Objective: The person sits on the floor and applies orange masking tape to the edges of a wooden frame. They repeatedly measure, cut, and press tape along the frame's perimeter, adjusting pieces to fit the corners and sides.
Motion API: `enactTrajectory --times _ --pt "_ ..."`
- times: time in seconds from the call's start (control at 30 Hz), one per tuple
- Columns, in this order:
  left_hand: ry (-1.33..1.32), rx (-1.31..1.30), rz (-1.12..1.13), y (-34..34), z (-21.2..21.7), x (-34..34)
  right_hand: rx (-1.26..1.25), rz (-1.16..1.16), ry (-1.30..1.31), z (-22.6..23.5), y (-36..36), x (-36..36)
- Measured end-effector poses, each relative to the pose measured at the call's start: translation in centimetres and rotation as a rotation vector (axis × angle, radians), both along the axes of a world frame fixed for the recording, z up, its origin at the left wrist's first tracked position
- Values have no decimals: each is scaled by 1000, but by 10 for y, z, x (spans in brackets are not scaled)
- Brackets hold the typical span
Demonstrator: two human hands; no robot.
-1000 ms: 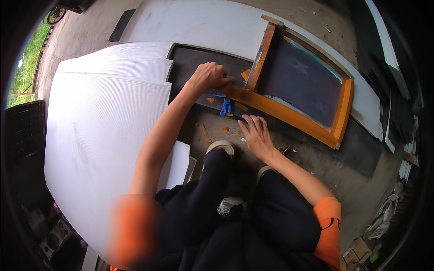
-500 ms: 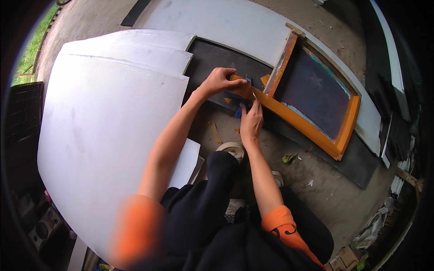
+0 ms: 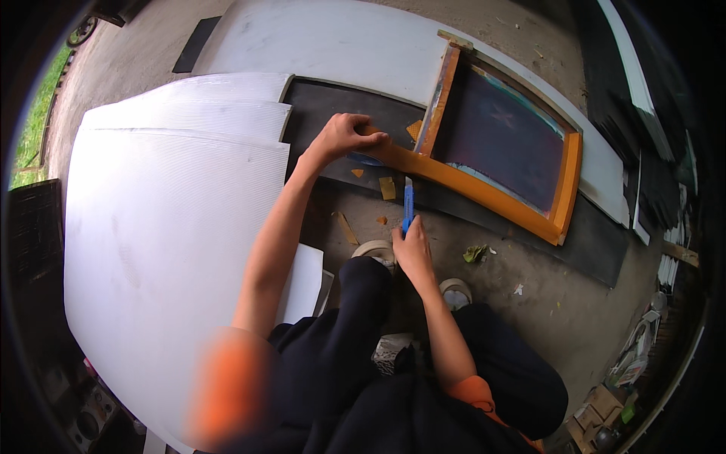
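An orange wooden screen frame (image 3: 484, 193) with a dark mesh lies tilted on a black mat (image 3: 333, 113) on the concrete ground. My left hand (image 3: 344, 136) grips the frame's near left corner. My right hand (image 3: 412, 246) holds a blue utility knife (image 3: 407, 200), its blade pointing up toward the frame's lower edge. Small orange tape scraps (image 3: 387, 188) lie on the ground between the two hands. I squat, with my knees just below the right hand.
Several large white corrugated sheets (image 3: 166, 227) are stacked at the left. A long white board (image 3: 340, 38) lies behind the frame. A tape roll (image 3: 372, 248) sits by my knee. Green crumpled scrap (image 3: 475, 253) lies at the right. Boxes and clutter fill the lower right.
My right hand has drawn back from the frame's corner toward my knee with the blue knife. The left hand stays on the frame's corner. The view has shifted slightly.
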State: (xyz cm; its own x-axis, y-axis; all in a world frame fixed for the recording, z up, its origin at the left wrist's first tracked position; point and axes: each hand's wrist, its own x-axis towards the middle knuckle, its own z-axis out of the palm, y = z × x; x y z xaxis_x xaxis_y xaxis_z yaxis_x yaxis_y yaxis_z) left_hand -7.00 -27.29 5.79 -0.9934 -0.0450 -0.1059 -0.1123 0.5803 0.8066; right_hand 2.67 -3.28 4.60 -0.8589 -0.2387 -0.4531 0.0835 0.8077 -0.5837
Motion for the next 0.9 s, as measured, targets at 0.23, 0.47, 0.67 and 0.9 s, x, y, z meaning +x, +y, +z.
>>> enactTrajectory --times 0.23,0.47,0.67,0.9 --pt "78 -73 15 -1 -5 -2 68 -75 44 38 -2 -36" --pt "-34 -37 -2 -2 -1 -3 110 -61 58 37 -12 -46" --pt "11 -44 11 -3 -3 -1 89 -88 55 32 -17 -46" --pt "-29 -46 -5 0 -4 -4 124 -65 89 36 -14 -46"
